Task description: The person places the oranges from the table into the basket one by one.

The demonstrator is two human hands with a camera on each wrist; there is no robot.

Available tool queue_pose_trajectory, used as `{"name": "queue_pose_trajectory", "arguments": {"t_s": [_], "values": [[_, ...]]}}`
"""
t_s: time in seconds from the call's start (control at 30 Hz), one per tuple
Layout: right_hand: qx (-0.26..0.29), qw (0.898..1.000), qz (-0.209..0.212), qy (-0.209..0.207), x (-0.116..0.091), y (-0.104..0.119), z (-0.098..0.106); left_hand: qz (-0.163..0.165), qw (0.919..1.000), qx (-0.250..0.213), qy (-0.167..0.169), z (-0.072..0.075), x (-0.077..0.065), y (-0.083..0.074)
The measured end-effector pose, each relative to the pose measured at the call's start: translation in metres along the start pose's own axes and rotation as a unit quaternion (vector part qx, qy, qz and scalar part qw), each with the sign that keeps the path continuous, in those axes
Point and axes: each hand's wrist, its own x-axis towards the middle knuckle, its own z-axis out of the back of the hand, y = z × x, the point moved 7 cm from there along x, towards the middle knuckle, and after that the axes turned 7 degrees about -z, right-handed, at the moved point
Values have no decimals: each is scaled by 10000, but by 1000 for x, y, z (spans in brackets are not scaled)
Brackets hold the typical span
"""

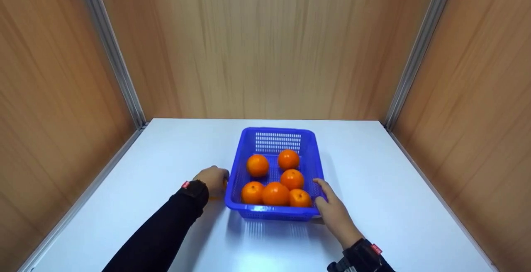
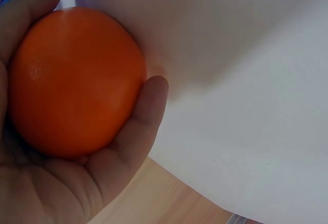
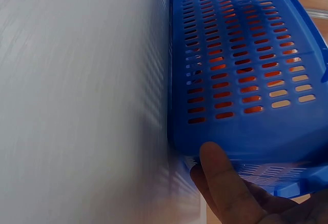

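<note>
My left hand (image 1: 212, 179) is down beside the basket's left side, curled round an orange (image 2: 77, 80). Most of that fruit is hidden in the head view, but it shows whole in the left wrist view, cupped between thumb and fingers. A blue plastic basket (image 1: 277, 209) with slotted walls stands on the white table. My right hand (image 1: 336, 213) grips its near right corner, thumb and forefinger at the rim, other fingers low by the base. In the right wrist view, fingertips (image 3: 215, 157) touch the basket's lower corner. Several oranges (image 1: 276, 193) lie loose inside, mostly in the near half.
The white table (image 1: 186, 139) is bordered by wood-grain panels (image 1: 265, 48) at the back and both sides. Grey metal posts (image 1: 112, 48) stand at the back corners. A black sleeve and wrist strap (image 1: 195, 193) cover my left forearm.
</note>
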Motion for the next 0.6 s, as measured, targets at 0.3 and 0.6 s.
{"name": "queue_pose_trajectory", "arguments": {"t_s": [0.3, 0.6], "values": [[324, 9995, 15, 58, 0, 2, -1, -188, 9993, 6, -321, -3, 2, 3], [319, 9994, -35, 119, 3, 0, -3, -280, 9987, -16, -431, -2, 2, 4]]}}
